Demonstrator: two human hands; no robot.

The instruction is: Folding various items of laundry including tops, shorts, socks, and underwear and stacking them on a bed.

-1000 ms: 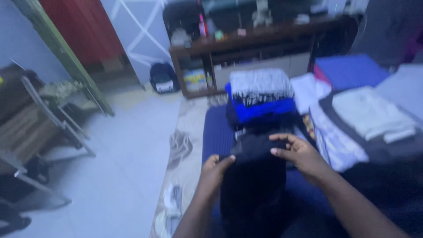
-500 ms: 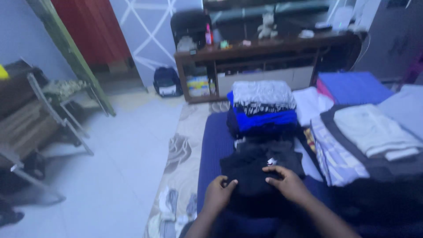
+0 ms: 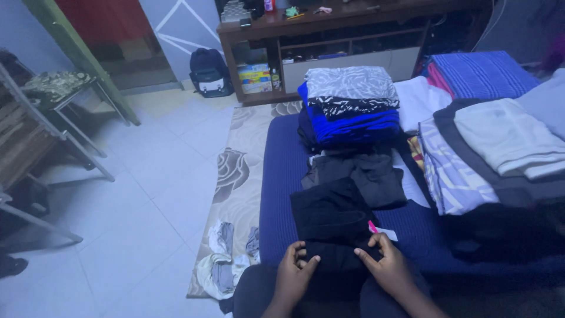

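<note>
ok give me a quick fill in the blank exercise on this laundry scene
1. Both the left hand and the right hand grip the near edge of a folded ____ garment.
2. That garment lies on a dark ____ mattress.
3. The top item of the folded clothes stack beyond it is patterned ____ and white.
4. A backpack sits on the floor to the ____ of the wooden shelf unit.

Missing words: black; blue; grey; left
</note>
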